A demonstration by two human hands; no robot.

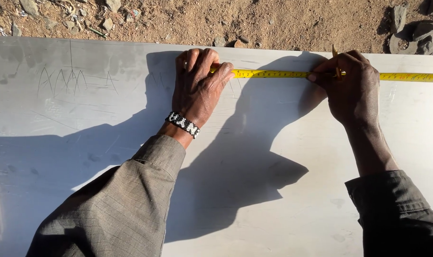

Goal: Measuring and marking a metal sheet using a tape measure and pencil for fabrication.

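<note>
Grey metal sheet [83, 143] — dirt ground [273, 19] beyond, tape measure [273, 74] pinned flat

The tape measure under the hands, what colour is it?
Yellow with dark markings. The tape measure shows best in the head view, stretched across the grey metal sheet.

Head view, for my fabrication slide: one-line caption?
Left hand pins a yellow tape measure on a metal sheet; right hand holds a marker.

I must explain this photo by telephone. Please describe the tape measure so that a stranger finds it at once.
A large grey metal sheet lies on sandy ground. Near its far edge, the left hand and right hand press down a thin strip, the tape measure. It alone is bright yellow.
</note>
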